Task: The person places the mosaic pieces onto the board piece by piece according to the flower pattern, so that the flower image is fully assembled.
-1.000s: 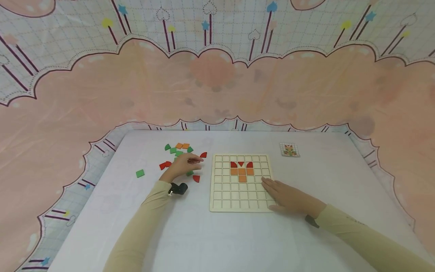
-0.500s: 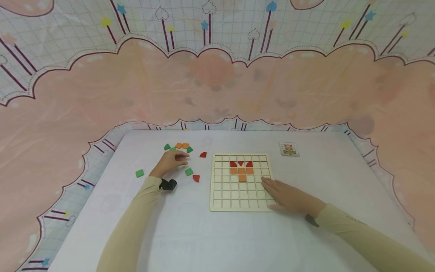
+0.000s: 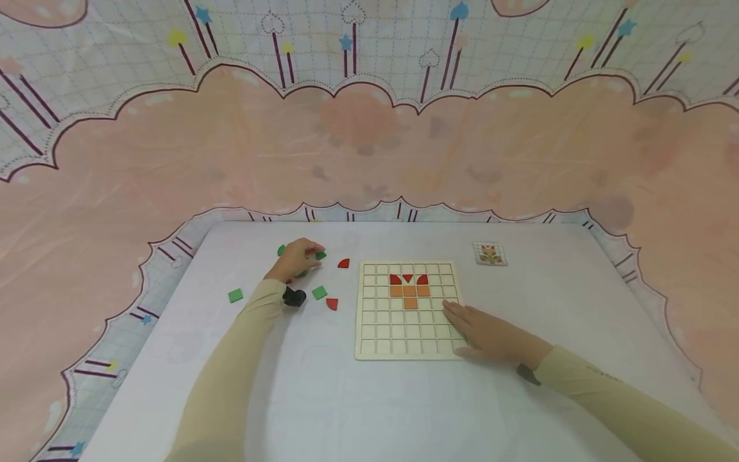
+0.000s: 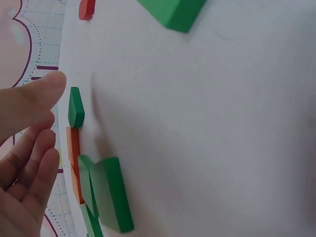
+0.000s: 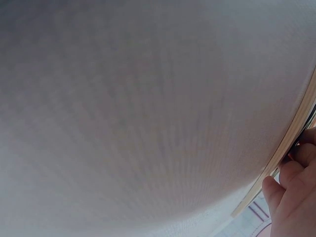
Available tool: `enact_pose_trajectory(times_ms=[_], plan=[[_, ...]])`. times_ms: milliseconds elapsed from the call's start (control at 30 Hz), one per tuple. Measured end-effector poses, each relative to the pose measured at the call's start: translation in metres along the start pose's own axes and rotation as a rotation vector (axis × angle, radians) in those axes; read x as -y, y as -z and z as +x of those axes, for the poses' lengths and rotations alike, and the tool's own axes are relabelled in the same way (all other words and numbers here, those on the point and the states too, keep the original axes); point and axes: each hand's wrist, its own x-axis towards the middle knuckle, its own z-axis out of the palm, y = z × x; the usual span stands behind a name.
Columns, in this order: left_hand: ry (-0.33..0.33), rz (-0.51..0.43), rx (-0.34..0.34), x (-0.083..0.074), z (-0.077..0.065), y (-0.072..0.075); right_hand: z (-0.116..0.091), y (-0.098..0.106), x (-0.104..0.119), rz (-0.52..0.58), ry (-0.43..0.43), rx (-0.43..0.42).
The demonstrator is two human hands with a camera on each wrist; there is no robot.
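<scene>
My left hand (image 3: 296,258) hovers over the loose tiles left of the board, thumb and fingers apart with nothing between them. Close by its fingertips lies a green quarter-circle tile (image 3: 321,255). Seen from the left wrist, green square tiles (image 4: 112,195) and orange tiles (image 4: 73,148) lie below the fingers; the hand hides most of these in the head view. My right hand (image 3: 491,333) rests with straight fingers on the right edge of the wooden grid board (image 3: 383,333). Set in the board are red tiles (image 3: 423,280) above a T of orange squares (image 3: 410,291).
A small pattern card (image 3: 491,254) lies at the back right. Two red quarter-circle tiles (image 3: 331,304) lie left of the board, with a green square (image 3: 319,292) nearby. Another green square (image 3: 235,296) sits farther left.
My left hand first moved left across the loose tiles, then forward and slightly right to the back of the group. The right hand has stayed on the board's edge.
</scene>
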Motion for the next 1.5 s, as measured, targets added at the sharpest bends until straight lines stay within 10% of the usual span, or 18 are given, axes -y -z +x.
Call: enact_pose_trajectory(times_ms=[300, 1500], plan=[[0.079, 0.054, 0.065, 0.0, 0.008, -0.003, 0.001, 0.001, 0.002, 0.009, -0.007, -0.002], [0.035, 0.048, 0.114, -0.01, -0.003, -0.005, -0.001, 0.001, 0.0, 0.014, -0.009, 0.009]])
